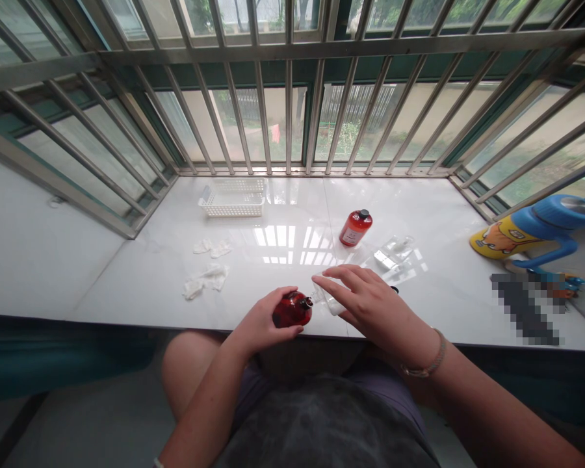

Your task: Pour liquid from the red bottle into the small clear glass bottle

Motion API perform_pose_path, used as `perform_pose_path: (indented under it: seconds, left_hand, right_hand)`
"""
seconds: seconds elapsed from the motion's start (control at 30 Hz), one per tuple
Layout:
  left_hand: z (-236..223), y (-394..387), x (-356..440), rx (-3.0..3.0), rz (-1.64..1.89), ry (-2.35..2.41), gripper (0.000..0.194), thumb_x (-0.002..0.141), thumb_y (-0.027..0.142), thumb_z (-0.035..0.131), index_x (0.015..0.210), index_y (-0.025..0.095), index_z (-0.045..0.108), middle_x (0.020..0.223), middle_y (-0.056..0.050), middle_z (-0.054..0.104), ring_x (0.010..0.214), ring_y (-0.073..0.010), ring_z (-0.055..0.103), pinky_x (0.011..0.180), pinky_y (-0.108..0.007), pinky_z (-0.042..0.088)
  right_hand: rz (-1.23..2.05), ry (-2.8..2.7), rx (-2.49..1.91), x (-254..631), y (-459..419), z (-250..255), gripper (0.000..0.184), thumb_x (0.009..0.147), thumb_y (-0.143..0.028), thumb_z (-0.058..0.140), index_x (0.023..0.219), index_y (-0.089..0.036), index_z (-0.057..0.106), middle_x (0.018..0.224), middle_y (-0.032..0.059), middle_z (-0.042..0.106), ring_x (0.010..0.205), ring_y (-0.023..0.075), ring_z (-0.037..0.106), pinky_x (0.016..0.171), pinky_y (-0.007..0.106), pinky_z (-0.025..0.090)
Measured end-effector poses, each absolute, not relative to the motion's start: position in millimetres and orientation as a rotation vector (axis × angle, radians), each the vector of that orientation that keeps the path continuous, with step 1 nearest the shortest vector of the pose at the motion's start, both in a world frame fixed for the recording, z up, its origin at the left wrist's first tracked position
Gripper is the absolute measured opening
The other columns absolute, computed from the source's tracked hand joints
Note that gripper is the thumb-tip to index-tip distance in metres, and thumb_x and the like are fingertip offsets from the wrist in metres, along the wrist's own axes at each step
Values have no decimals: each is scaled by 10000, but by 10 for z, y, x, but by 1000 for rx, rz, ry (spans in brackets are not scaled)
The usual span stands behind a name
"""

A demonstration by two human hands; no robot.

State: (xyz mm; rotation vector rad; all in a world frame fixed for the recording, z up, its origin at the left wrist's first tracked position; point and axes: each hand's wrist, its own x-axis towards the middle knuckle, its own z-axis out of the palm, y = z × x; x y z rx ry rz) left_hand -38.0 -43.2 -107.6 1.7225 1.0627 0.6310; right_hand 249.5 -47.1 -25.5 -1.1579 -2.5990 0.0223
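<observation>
My left hand [268, 318] is closed around a dark red bottle [290, 311], tilted so its uncapped black mouth points right. In my right hand [370, 302] is a small clear bottle [332, 300], its neck turned left and close against the red bottle's mouth. Whether the two mouths touch, I cannot tell. My right fingers cover much of the clear bottle. A black cap [394, 289] shows partly behind my right hand. Farther back stands another red bottle [355, 229], capped in black and labelled. To its right lie clear bottles [392, 252] on the white surface.
A white perforated basket [234, 210] sits at the back left, with crumpled tissues [207, 281] in front of it. At the right are a blue and yellow flask [509, 234] and a blurred dark object [524, 309]. Metal window bars [289, 117] close off the back.
</observation>
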Motion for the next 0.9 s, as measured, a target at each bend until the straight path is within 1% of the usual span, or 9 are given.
perform_pose_path:
  seconds: [0.3,0.53,0.7,0.9]
  left_hand:
    - [-1091,-433,-387,1726,627,1066,798,802,340,901,1519,309,554,1530,-76,648,1372,-322,649,1197,-462,522]
    - [-1092,-434,-384,1724,635,1068,801,795,340,899,1518,286,560,1528,-98,649,1369,-339,650,1187,-478,528]
    - [-1088,-437,-386,1716,636,1070,799,795,345,895,1518,287,561,1535,-92,646,1377,-338,647,1191,-473,528]
    - [-1111,-438,-391,1725,640,1068,806,796,341,896,1524,286,554,1544,-96,638,1387,-336,640,1195,-476,526]
  right_hand:
    - [-24,-2610,-1154,2489,-476,-240,701,894,-6,693,1542,-232,553,1441,156,671,1307,354,637,1042,518,580]
    - [-81,-2597,-1135,2486,-473,-250,660,916,4,669,1533,-211,574,1431,155,673,1292,340,641,1030,507,583]
    - [-97,-2599,-1130,2483,-476,-251,620,950,-20,650,1533,-219,577,1437,152,671,1299,336,637,1030,498,576]
    - [-107,-2600,-1129,2480,-482,-250,614,956,-26,652,1534,-219,577,1438,149,669,1303,339,633,1022,495,571]
